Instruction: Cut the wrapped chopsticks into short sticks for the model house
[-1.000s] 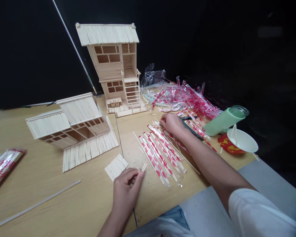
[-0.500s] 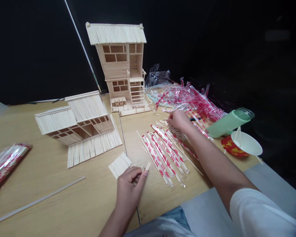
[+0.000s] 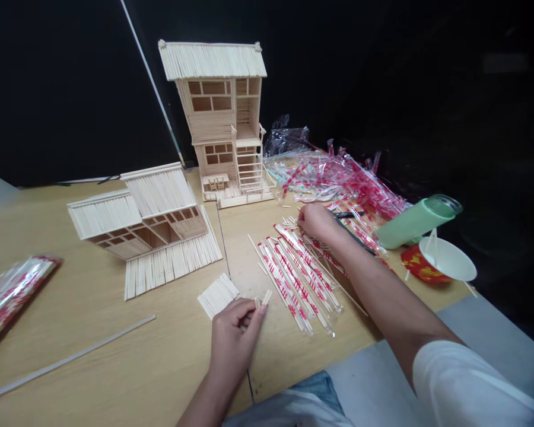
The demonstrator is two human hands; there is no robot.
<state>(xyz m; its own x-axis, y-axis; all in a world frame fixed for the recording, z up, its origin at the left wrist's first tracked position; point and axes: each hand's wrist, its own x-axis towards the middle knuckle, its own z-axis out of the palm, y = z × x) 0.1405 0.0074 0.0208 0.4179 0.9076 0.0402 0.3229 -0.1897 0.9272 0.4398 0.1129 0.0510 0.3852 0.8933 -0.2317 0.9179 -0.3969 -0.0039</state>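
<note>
"While the left hand (image 3: 235,335) hung just left of the wrapped chopsticks (image 3: 301,279), its thumb and fingers had some short sticks (image 3: 267,298) pinched, pale ends poking up!"

"And the right hand (image 3: 319,222)?"

"Up at the far end of the wrapped chopsticks, it was, down among the loose pieces (image 3: 289,222)! Its fingers curled over, tips hidden, so I couldn't tell whether they had hold of anything."

"Which step was that, then?"

"Gathering, by the look of it: one hand kept the short lengths, the other dipped into the scatter. A flat panel (image 3: 218,295) of similar sticks lay on the surface (image 3: 173,362), left of the wrapped chopsticks, right by the left knuckles. Touching or only near, I couldn't say."

"So what did the next move call for?"

"A fine pinch, I judged! Clean lift, no scattering, and a firm left grip so nothing dropped. The right forearm crossed above the right side of the wrapped chopsticks, so a low elbow could have nudged them."

"Quite a backdrop, too!"

"Wasn't it! Beyond the wrapped chopsticks stood the taller house (image 3: 213,127); off to their left, the lower house (image 3: 160,198), both of stick-work. Away to their right were a green bottle (image 3: 400,225) and a red-sided bowl (image 3: 420,267)."
</note>
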